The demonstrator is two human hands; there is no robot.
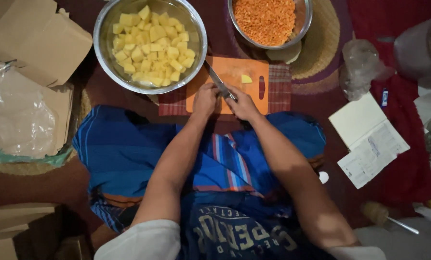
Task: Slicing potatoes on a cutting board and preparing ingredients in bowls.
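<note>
An orange cutting board lies on a checked cloth in front of my knees. My right hand grips the handle of a knife whose blade points up-left across the board. My left hand rests on the board's near left part, fingers curled down over something I cannot make out. A single yellow potato piece lies on the board to the right of the blade. Just left of the board stands a steel bowl full of cubed yellow potato.
A second steel bowl of orange lentils sits at the top on a woven mat. Cardboard pieces and a plastic bag lie at left. An open notebook and a crumpled clear bag lie at right.
</note>
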